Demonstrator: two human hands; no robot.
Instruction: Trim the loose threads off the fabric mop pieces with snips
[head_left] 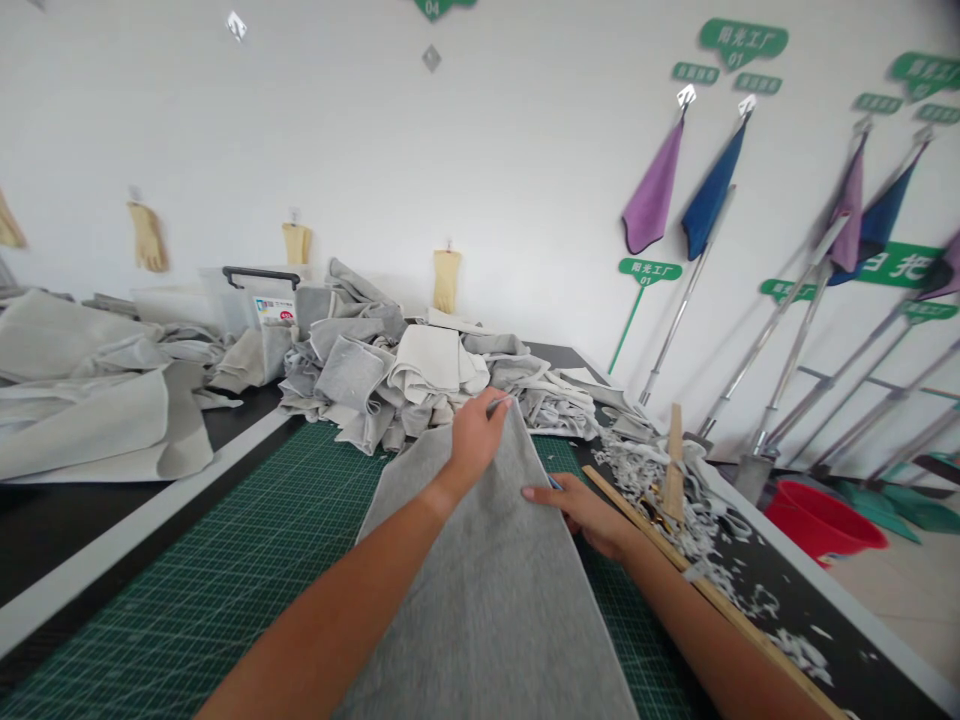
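Note:
A long strip of grey felt-like fabric (pixel 487 590) lies on a green cutting mat (pixel 225 580), running away from me. My left hand (pixel 476 437) sits at the strip's narrow far end, pinching a small grey metal tool (pixel 498 404). My right hand (pixel 581 517) grips the strip's right edge, with a small blue item (pixel 554 483) by its fingers. Just right of that hand, a long wooden ruler (pixel 697 580) lies at an angle over pale offcuts (pixel 694 520). Gold-coloured scissor handles (pixel 657 512) show among the scraps, partly hidden.
A heap of grey and cream fabric pieces (pixel 390 375) rises beyond the mat, with more folded cloth (pixel 90 400) at the left. A plastic bin (pixel 255 300) stands behind them. A red basin (pixel 821 520) sits on the floor at right, below mop poles leaning on the wall (pixel 780 340).

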